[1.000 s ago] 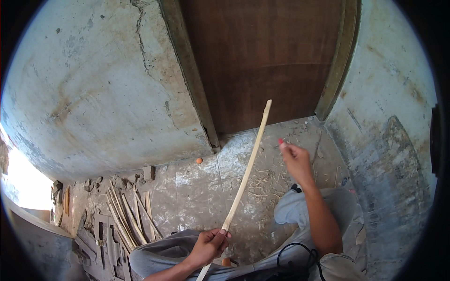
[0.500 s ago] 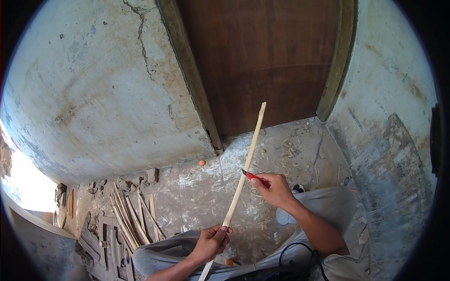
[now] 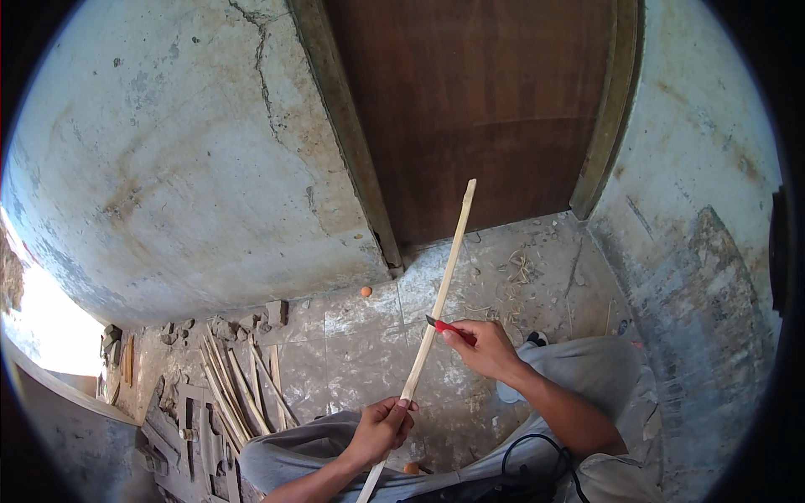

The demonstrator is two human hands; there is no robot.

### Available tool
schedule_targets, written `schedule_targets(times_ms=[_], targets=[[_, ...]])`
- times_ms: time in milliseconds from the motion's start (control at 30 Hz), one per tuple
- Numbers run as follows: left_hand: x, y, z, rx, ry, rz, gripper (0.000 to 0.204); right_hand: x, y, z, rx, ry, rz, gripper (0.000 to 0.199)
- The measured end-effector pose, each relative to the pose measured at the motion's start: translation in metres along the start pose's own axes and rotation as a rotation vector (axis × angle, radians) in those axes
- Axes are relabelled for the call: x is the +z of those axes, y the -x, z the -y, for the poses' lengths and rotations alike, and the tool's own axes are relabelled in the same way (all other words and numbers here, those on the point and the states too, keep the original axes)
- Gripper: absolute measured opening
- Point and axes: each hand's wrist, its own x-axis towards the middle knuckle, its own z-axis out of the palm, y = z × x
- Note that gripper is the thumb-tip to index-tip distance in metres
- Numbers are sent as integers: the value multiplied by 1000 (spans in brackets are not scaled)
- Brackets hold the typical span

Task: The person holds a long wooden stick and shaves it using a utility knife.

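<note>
Head view: my left hand [image 3: 381, 433] grips the near part of the wooden strip [image 3: 450, 272]; my right hand [image 3: 488, 349] clasps the red knife [image 3: 444, 325] at the strip's middle. Shavings [image 3: 521, 267] lie far right, suggesting partial cutting; the remainder I cannot tell.

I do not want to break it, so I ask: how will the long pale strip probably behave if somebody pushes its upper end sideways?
The strip probably bends a little, being long and thin. It would likely swing easily, since the left hand grips it well below that end. It may be light for its length, as it looks narrow.
</note>
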Motion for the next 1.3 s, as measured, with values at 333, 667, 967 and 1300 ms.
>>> schedule_targets(times_ms=[333,667,967,1300], targets=[[-5,-7,0,35,80,-86,26,21,21,7,-304,174,69,34],[-4,-9,0,30,80,-84,26,23,26,7,-348,264,188,35],[-6,-10,0,24,76,-59,28,25,29,10,-367,341,179,39],[-3,-9,-2,-20,69,-81,29,28,31,9,-357,397,131,38]])
